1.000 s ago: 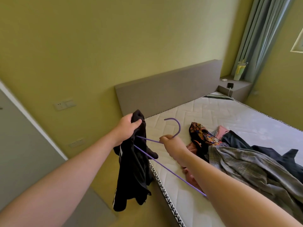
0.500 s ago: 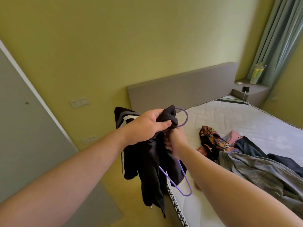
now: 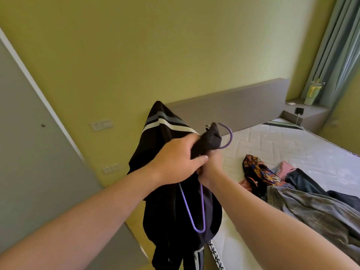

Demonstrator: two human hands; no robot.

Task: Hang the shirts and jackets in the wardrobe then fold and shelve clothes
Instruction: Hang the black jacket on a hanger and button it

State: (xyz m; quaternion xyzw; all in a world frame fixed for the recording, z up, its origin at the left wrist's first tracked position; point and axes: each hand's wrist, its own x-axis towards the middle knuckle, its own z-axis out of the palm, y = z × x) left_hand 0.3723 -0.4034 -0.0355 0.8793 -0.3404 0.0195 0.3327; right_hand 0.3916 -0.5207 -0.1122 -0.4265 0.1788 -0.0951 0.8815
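Grip of left hand [image 3: 175, 160] clamped on black jacket [image 3: 165, 221], right hand [image 3: 211, 168] clamped on purple hanger [image 3: 232, 136] inside it

I can read no writing, number or brand anywhere here. The black jacket [image 3: 171, 211] carries only plain grey and white stripes, with no letters on them. The trim along the edge of the mattress [image 3: 215, 258] shows a black-and-white pattern that I cannot make out as text. The colourful printed cloth [image 3: 261, 170] lying on the bed is too blurred for me to tell whether any words stand on it.
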